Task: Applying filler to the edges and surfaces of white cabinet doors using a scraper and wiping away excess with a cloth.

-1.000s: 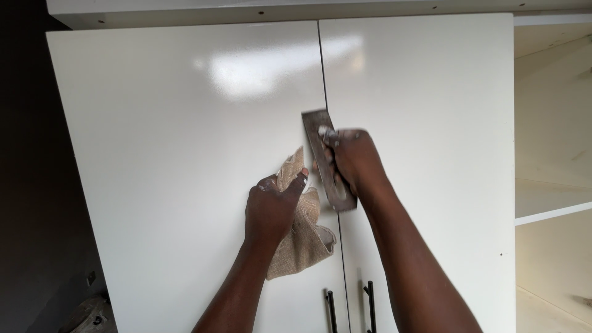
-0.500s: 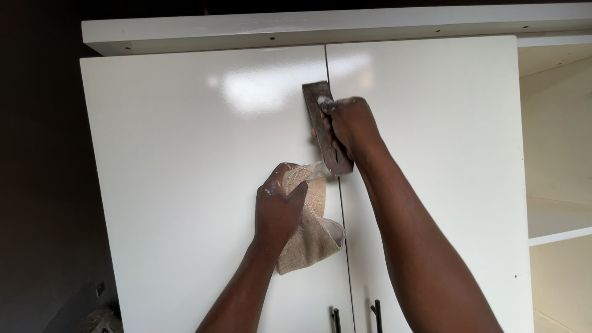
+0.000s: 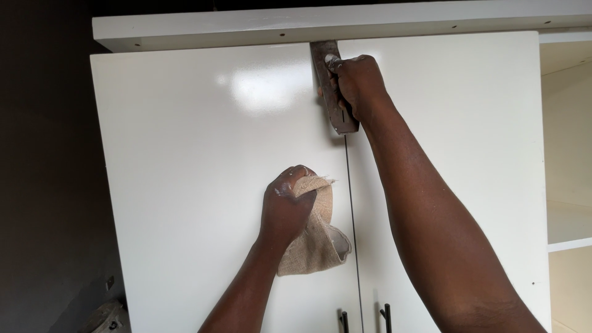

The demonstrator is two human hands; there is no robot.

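Note:
My right hand (image 3: 357,83) grips a dark, worn flat block (image 3: 330,92) and presses it against the seam between two glossy white cabinet doors (image 3: 203,154), right under the top board. My left hand (image 3: 287,206) holds a beige coarse cloth (image 3: 317,237) bunched against the left door, just beside the seam. The cloth hangs down below my fingers. Both hands carry pale dust.
A white top board (image 3: 246,28) runs above the doors. Two black handles (image 3: 364,317) show at the bottom by the seam. Open white shelves (image 3: 567,185) stand to the right. A dark wall (image 3: 43,185) fills the left side.
My right hand has slid the block up along the seam to the top of the doors. The left hand with the cloth has stayed lower on the left door.

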